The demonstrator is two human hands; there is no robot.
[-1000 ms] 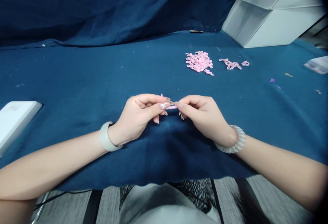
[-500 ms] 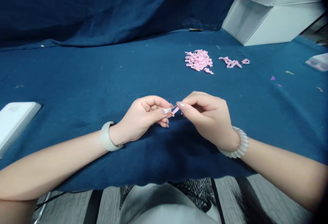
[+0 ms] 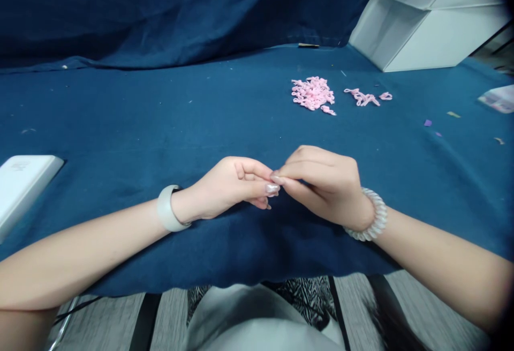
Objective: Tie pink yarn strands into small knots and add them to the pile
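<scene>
My left hand (image 3: 235, 186) and my right hand (image 3: 327, 186) meet at the fingertips above the front part of the cloth. Both are closed in a pinch, thumb against index finger. The short pink cord they held between them half a second ago is now covered by the fingertips. Beyond my right hand lies a pile of small pink knotted cord loops (image 3: 312, 94). A smaller group of the same pink loops (image 3: 365, 98) lies to its right.
A dark blue cloth (image 3: 168, 131) covers the table. At the left edge lies a white box-like device (image 3: 30, 180). A white storage box (image 3: 425, 35) stands at the back right. Purple scraps (image 3: 428, 123) and a pale packet (image 3: 498, 98) lie on the right.
My fingertips have come together, with the right ones moving slightly left and down, and the pink cord between them has gone out of sight. The pink piles have not been disturbed.
</scene>
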